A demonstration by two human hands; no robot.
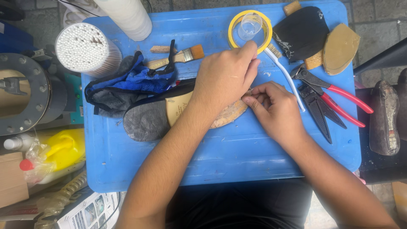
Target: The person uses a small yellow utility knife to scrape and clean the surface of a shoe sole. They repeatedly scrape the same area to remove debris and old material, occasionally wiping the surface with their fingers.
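Observation:
A shoe lies sole-up on a blue plastic tabletop (237, 152), its dark grey heel (146, 121) to the left and a tan, worn forepart (229, 114) to the right. My left hand (224, 78) presses flat down on the shoe's middle. My right hand (275, 106) is at the toe end, its fingertips pinched on the edge of the tan sole. The toe tip is hidden under both hands.
Red-handled pliers (335, 95) and a white toothbrush (286, 76) lie right of the hands. Behind are a yellow tape roll (232, 29), a small paintbrush (182, 56), a blue cloth (131, 80), a tub of cotton swabs (82, 46), and loose sole pieces (339, 48). A yellow bottle (63, 152) sits off the left edge.

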